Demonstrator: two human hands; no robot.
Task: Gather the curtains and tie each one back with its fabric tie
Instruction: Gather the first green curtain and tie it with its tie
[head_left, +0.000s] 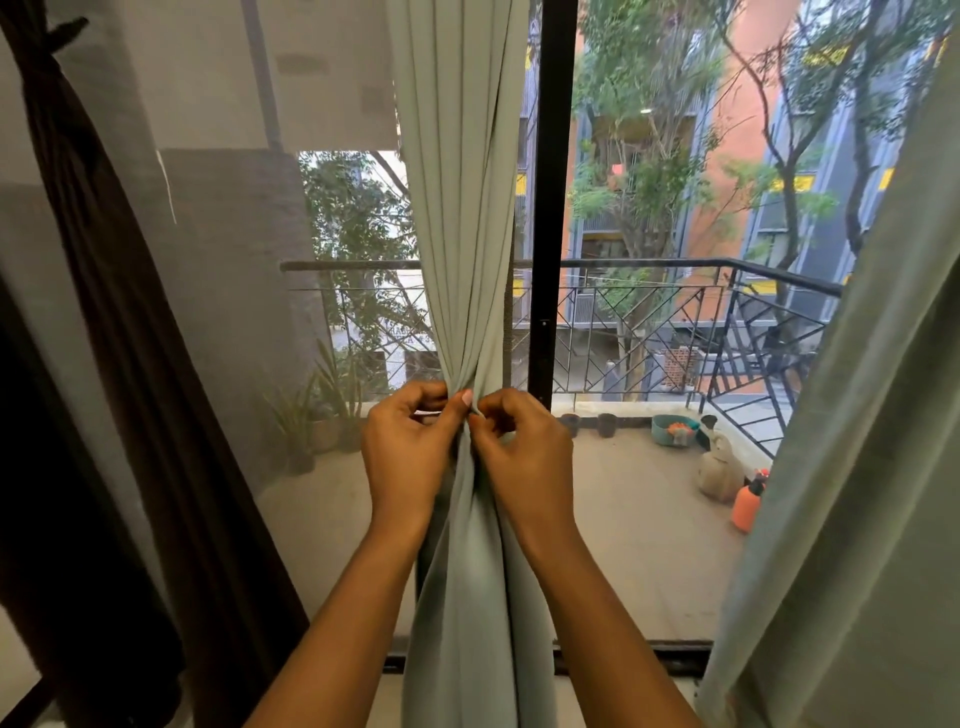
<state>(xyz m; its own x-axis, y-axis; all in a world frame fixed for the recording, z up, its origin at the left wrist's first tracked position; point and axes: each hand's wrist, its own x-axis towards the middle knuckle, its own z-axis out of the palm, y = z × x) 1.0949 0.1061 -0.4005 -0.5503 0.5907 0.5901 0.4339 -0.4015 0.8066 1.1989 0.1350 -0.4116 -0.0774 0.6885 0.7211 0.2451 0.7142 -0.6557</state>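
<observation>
Head-camera footage was taken facing a balcony window, and a pale green curtain (460, 208) was seen bunched into a narrow column at the centre of the frame. The curtain was pinched at its narrowest point by both hands. The left hand (408, 447) was closed on the gathered folds from the left, its thumb laid across the front of the fabric. The right hand (524, 452) was closed on the same folds from the right, its fingers curled inward, and the two hands were touching at the fingertips. Whether a fabric tie was being held between them could not be told, as nothing separate from the curtain was visible at the pinch.

Above the grip the pleats were drawn straight up out of frame; below it the cloth was spread wider and hung down between the forearms. Just right of the grip and behind the curtain a black window frame post (553, 208) was seen upright. Well to the left of the grip a dark brown curtain (104, 312) hung already knotted near its top. Far to the right a second green curtain (857, 467) hung loose. Beyond the glass, right of the grip, a balcony railing (675, 332) and an orange spray bottle (748, 501) on the balcony floor were visible.
</observation>
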